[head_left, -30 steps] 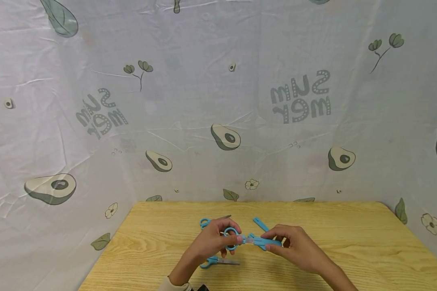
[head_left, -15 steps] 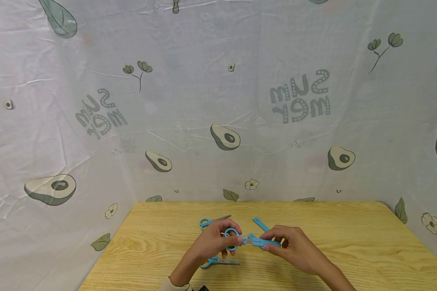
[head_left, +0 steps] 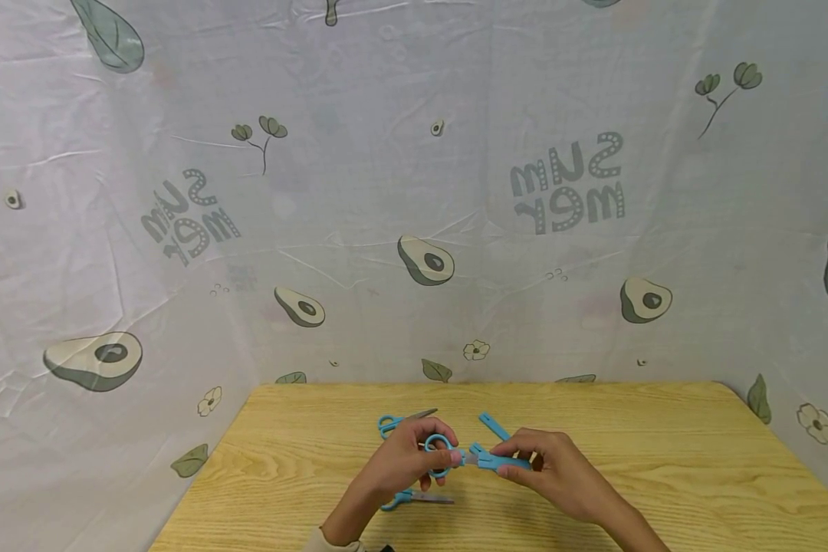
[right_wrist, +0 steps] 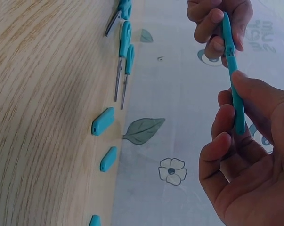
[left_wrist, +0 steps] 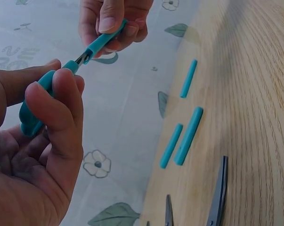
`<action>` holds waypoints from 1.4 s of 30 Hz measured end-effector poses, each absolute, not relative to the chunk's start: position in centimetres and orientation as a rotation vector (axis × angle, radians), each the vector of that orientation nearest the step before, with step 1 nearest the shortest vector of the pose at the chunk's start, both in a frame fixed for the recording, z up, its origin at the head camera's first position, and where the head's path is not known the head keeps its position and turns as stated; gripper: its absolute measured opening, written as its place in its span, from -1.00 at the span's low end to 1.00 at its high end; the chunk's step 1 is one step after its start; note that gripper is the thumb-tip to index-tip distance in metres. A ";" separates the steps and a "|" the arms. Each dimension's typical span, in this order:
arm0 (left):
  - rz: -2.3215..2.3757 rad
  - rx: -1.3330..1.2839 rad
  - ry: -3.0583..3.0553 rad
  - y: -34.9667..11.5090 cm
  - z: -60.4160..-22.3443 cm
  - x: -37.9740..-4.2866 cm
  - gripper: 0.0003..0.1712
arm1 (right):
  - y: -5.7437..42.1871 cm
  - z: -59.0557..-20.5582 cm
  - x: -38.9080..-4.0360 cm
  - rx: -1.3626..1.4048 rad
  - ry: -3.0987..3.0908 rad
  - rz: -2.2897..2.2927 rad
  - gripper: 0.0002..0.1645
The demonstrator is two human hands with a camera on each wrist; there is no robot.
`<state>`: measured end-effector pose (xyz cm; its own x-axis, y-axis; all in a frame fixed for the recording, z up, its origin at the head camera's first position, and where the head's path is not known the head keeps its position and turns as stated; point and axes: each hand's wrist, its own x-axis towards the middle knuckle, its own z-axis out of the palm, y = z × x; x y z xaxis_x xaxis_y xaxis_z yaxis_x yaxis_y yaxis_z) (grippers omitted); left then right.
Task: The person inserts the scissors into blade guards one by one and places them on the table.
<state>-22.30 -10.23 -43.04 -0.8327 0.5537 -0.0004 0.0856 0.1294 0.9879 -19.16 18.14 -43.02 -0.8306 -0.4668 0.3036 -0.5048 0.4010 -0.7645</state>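
Observation:
My left hand [head_left: 414,454] grips a pair of scissors [left_wrist: 44,84] with light-blue handles, its thumb pressing near the pivot end of the handle. My right hand [head_left: 562,469] pinches a blue blade cover [head_left: 488,461] between thumb and fingers. The scissors' tips are inside the cover, and a short stretch of bare metal shows between handle and cover in the head and left wrist views. Both things are held above the table, roughly in line. Curled fingers hide part of the handle loops and of the cover's far end.
On the wooden table [head_left: 303,460] lie more blue-handled scissors [right_wrist: 125,40] with bare blades, below and behind my left hand. Several loose blue blade covers [left_wrist: 189,136] lie towards the right. A patterned white curtain [head_left: 359,192] hangs behind the table.
The blade cover has come slightly closer to the scissors' handle, so less bare blade shows. The right hand has shifted a little left with it; the left hand stays almost still.

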 end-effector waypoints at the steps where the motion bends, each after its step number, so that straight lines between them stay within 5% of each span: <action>1: 1.753 0.615 2.049 -10.2 -43.1 -22.3 -0.74 | 18.1 -43.1 -19.2 0.901 -2.591 1.439 -0.78; 9: 1.770 0.586 2.049 -9.9 -43.2 -22.2 -0.83 | 17.9 -43.5 -19.2 0.895 -2.585 1.420 -0.76; 25: 1.812 0.547 1.914 -11.4 -42.2 -22.5 -0.57 | 18.8 -43.0 -19.4 0.848 -2.599 1.342 -0.70; 42: 1.803 0.570 1.922 -11.5 -42.0 -22.5 -0.55 | 18.9 -42.6 -19.2 0.814 -2.580 1.389 -0.74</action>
<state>-22.52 -11.50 -42.03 -0.8175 0.5746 -0.0383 -0.0017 0.0641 0.9979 -19.19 18.86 -42.63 -0.8522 -0.4070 0.3288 -0.4985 0.4408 -0.7464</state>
